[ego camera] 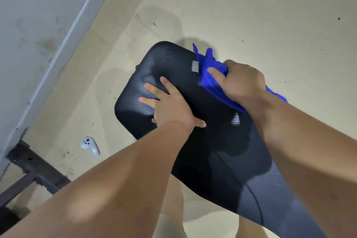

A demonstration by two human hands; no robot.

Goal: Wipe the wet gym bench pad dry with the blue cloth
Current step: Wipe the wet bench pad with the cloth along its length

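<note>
1. Pale concrete floor [251, 6] lies under the dark ribbed bench pad [173, 67], which fills the middle of the view.
2. Blue cloth [210, 79] sits bunched at the pad's far right edge — the right hand [241, 81] is clenched around it, thumb pressed into the fabric.
3. Left hand [168, 102] lies flat on the pad, fingers spread, gripping nothing.
4. Off to the left — a white controller [89, 146] on the floor, near a grey wall [29, 35].
</note>
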